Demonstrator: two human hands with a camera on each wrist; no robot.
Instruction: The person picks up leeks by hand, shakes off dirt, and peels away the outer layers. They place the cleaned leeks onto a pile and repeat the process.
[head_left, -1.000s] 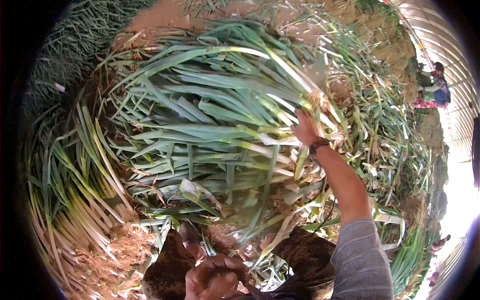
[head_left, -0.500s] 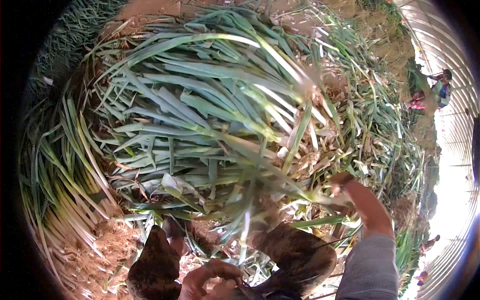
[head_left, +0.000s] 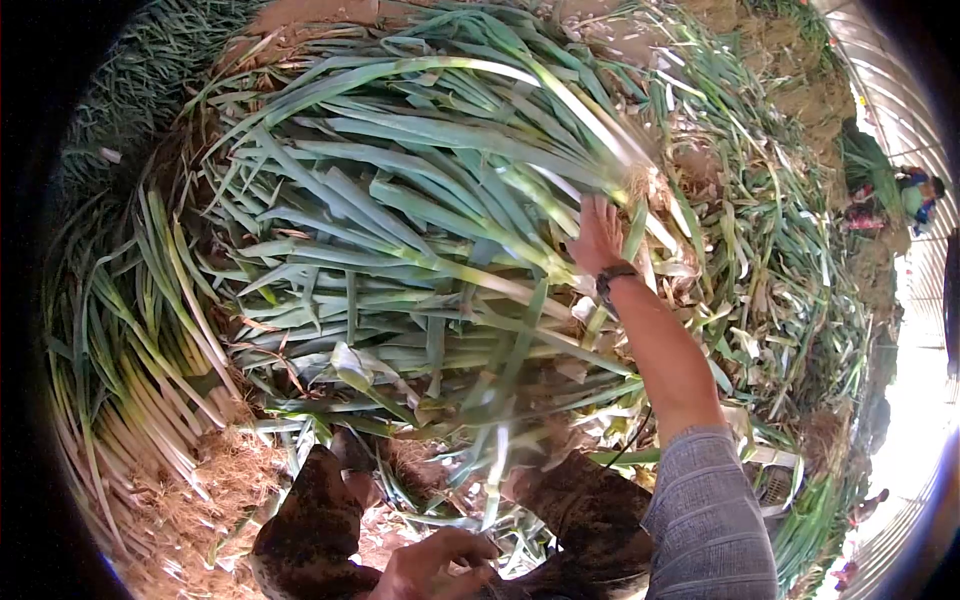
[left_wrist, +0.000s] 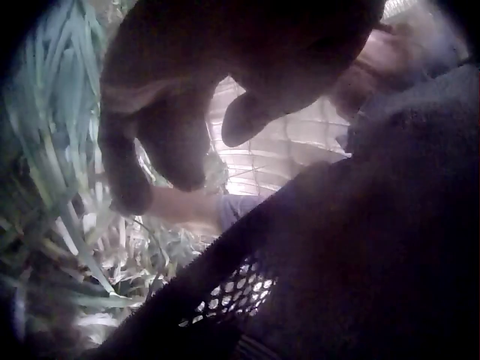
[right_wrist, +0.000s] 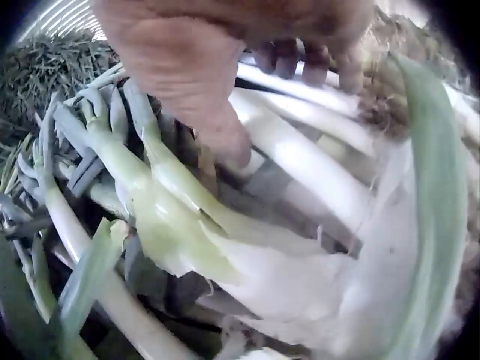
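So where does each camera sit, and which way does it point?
Head: worn on the head, facing forward and down over leafy stalks; shows the left hand, right hand and legs.
Left wrist: on that wrist, looking past its dark, bent fingers towards stalks, a ribbed roof and the right forearm.
Right wrist: on that wrist, looking past its thumb at pale stems close up.
Shared: head and right wrist both show the right hand among stalks.

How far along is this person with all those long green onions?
Probably done: the lined-up bundle at left, pale stalks showing. Loose leaves strewn at right suggest stripping. In hand: the right hand is at the stalks of the middle pile. Left to do: probably most of that leafy pile.
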